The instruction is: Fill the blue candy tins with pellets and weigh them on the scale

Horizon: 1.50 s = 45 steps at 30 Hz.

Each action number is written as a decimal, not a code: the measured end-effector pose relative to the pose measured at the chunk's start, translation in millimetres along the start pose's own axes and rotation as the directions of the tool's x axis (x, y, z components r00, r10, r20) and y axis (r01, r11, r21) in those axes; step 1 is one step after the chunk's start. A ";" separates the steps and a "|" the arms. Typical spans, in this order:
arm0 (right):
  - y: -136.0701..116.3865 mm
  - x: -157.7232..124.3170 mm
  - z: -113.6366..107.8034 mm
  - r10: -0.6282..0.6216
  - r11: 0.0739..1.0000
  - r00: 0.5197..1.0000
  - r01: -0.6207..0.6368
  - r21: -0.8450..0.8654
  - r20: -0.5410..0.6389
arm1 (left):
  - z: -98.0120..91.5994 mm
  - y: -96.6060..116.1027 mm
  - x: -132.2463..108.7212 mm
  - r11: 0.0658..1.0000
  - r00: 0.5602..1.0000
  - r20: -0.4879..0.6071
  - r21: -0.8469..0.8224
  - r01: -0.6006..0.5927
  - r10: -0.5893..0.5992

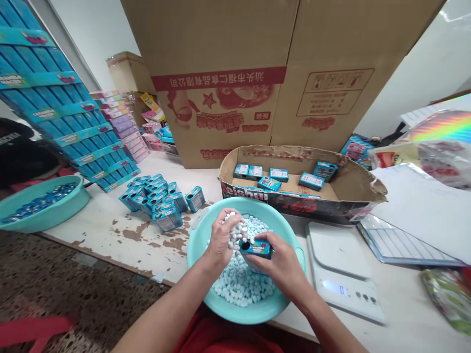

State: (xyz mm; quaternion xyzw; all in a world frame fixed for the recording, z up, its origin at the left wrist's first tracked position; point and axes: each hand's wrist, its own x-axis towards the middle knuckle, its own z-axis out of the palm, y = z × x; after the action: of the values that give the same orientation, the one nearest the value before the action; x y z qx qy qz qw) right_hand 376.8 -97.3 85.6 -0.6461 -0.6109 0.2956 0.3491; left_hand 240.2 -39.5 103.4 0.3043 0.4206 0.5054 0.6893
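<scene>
While the right hand (283, 264) holds a small blue box (258, 249) on its side, fingers closed round it, the left hand (222, 239) is cupped shut on a handful of pale candies (237, 230) at the box's open end. Both are over the teal basin (253, 314), which is heaped with candies and sits at the table edge. A white scale (340, 264) stands just right of the basin, and loose boxes (158, 198) lie to its left.

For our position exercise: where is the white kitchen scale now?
The white scale sits right of centre in the head view, beside the teal basin, in front of the cardboard tray.
</scene>
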 end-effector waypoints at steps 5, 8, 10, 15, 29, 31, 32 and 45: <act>-6.2 -5.8 9.9 -0.007 1.000 1.000 0.008 -0.028 0.013 | 5.1 -8.2 5.4 0.990 0.998 -0.022 -0.127 -0.057 0.055; -7.3 -7.0 11.7 -0.016 1.000 1.000 0.016 -0.004 -0.006 | 4.5 -8.3 5.4 0.996 0.998 -0.062 -0.084 -0.039 0.034; -8.5 -8.0 11.4 -0.008 0.999 1.000 0.009 0.032 -0.019 | 3.6 -7.9 4.7 0.998 0.995 -0.090 -0.053 -0.036 0.031; -10.7 -9.8 9.8 0.044 0.993 0.999 -0.043 0.107 -0.008 | 2.7 -5.7 0.9 0.997 0.995 -0.079 -0.039 -0.066 0.062; -8.3 -8.4 12.6 0.024 0.989 1.000 -0.022 0.147 -0.009 | 6.8 -2.4 -1.6 0.997 0.997 0.032 0.028 -0.076 0.075; -8.2 -8.2 13.5 0.015 0.988 1.000 -0.015 0.156 0.003 | 7.1 -2.8 -1.6 0.996 0.995 0.044 0.026 -0.086 0.085; -8.3 -8.1 13.7 0.015 0.987 1.000 -0.016 0.163 0.007 | 7.2 -2.8 -1.7 0.995 0.995 0.047 0.031 -0.091 0.089; -7.2 -3.9 12.3 0.044 0.959 0.999 -0.044 0.280 0.009 | 14.7 -3.3 -4.5 0.995 0.982 0.179 0.066 -0.076 0.063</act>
State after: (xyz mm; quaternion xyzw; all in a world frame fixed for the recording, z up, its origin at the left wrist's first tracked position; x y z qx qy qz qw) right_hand 362.3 -100.0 84.1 -0.6033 -0.5490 0.3876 0.4294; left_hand 254.1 -44.7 108.6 0.3875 0.3649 0.4845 0.6942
